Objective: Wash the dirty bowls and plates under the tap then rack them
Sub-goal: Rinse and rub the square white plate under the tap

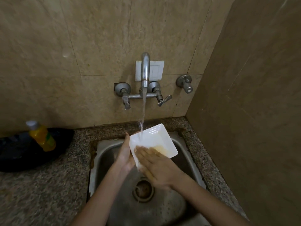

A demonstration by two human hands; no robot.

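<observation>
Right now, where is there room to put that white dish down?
The bare counter in front of the black pan, left of the sink. The back left is crowded by the pan and yellow bottle. Right of the sink is only a narrow strip.

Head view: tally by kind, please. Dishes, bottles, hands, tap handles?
White square dish: 1
Yellow plastic bottle, white cap: 1
Hands: 2, left hand, right hand
Grey metal lever tap handles: 2
Total: 6
</observation>
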